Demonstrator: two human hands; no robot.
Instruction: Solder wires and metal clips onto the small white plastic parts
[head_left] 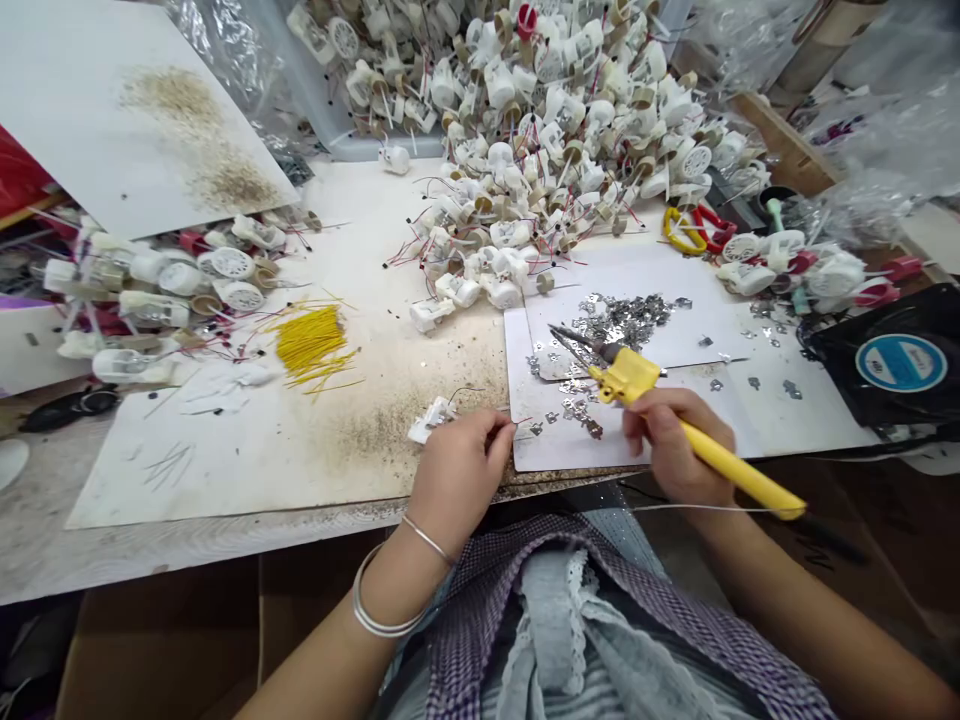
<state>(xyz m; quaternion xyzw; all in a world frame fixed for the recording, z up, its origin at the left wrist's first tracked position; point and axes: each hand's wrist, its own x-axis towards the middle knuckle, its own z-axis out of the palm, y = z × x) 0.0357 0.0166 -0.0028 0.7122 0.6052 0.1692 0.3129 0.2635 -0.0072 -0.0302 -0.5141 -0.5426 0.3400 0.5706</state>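
My left hand is closed in a pinch beside the small metal pieces, with the end of a thin red wire sticking out past its fingertips. Right behind its knuckles is a white plastic motor housing with a dark wire; whether the fingers also touch it is hidden. A yellow soldering iron is gripped in my right hand. Its dark tip points up and left over the pile of small metal plates, and a thin solder strand runs along its rear.
A large heap of white plastic units with wires spills from a grey bin at the back. Yellow wires are bunched left of centre. More units sit at left. Red-and-yellow-handled pliers and a black solder spool are at right.
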